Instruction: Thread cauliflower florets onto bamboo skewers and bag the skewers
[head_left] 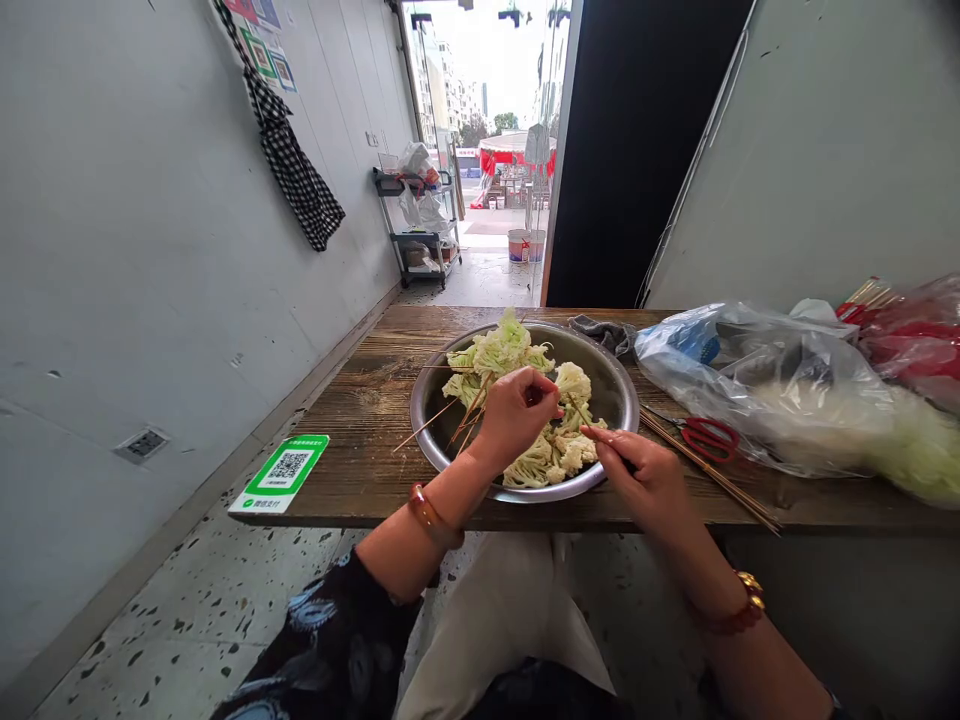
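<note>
My left hand [521, 410] is above a metal basin [421, 425], its thumb and fingers pinched at a pale cauliflower floret [573, 382]. Lower and to the right, my right hand [643, 468] is closed, thumb against forefinger, on a thin bamboo skewer that points up toward the floret. Its tip is hidden, so I cannot tell how far it enters the floret. Loose cauliflower pieces [534, 464] lie in the basin under my hands. At the basin's far left rest skewered cauliflower pieces [504, 348], their sticks [424, 426] jutting over the left rim.
Right of the basin, bare bamboo skewers [712, 474] lie beside red-handled scissors [709, 440] on the wooden table [352, 400]. Clear plastic bags [795, 400] fill the right side. A grey cloth [604, 335] touches the back; a QR-code card [289, 468] sits front left.
</note>
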